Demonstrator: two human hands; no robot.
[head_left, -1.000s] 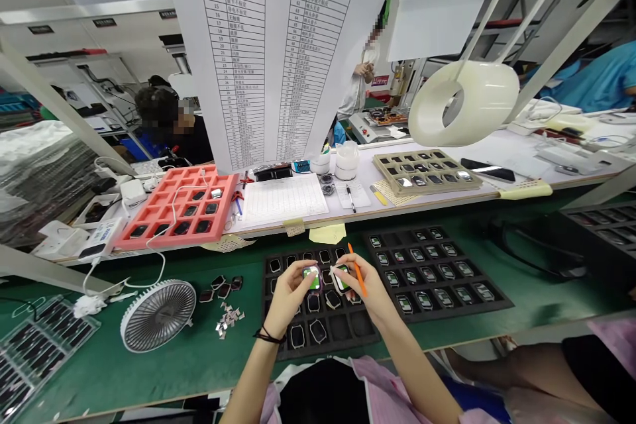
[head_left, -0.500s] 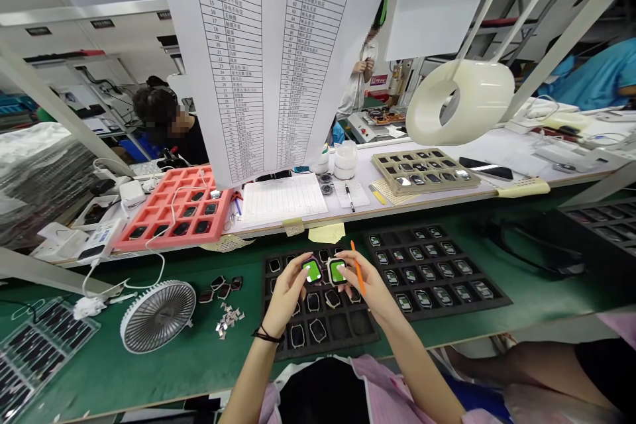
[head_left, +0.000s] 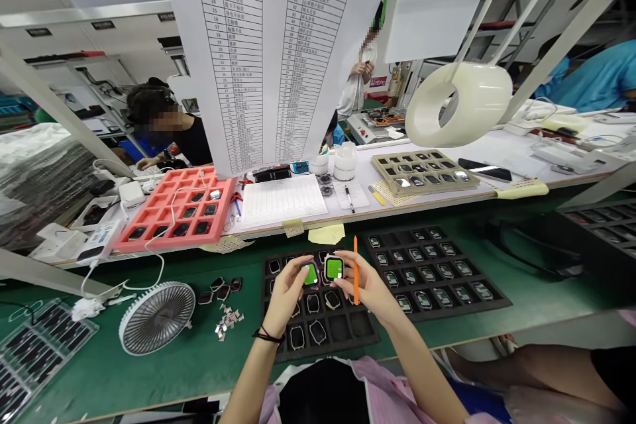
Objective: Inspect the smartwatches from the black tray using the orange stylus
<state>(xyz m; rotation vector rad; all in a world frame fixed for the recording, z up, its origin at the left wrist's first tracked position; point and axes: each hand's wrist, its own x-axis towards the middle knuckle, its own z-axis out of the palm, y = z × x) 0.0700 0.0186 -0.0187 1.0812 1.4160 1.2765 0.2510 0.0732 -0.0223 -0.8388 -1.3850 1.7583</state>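
My left hand [head_left: 288,286] holds a watch with a lit green screen [head_left: 310,273], its thumb lying over the screen's edge. Fingers of my right hand [head_left: 365,281] grip a second watch [head_left: 334,268], also showing green, and an orange stick [head_left: 356,271] stands nearly upright between the same fingers. Both watches are held side by side, a small gap apart, over a black foam tray [head_left: 318,344] with watches in several pockets. To its right lies another black tray [head_left: 460,315] holding watches with green-tinted screens.
A white fan [head_left: 158,318], loose watches [head_left: 223,291] and small metallic pieces [head_left: 228,323] are at left. On the shelf are a pink tray [head_left: 144,212] and a beige tray [head_left: 424,190]. A printed sheet [head_left: 268,46] and a tape roll [head_left: 457,105] hang ahead.
The right-hand watch has turned to face me more squarely and shifted slightly left and up. The orange stick has swung more upright. At back left, a person has leaned forward.
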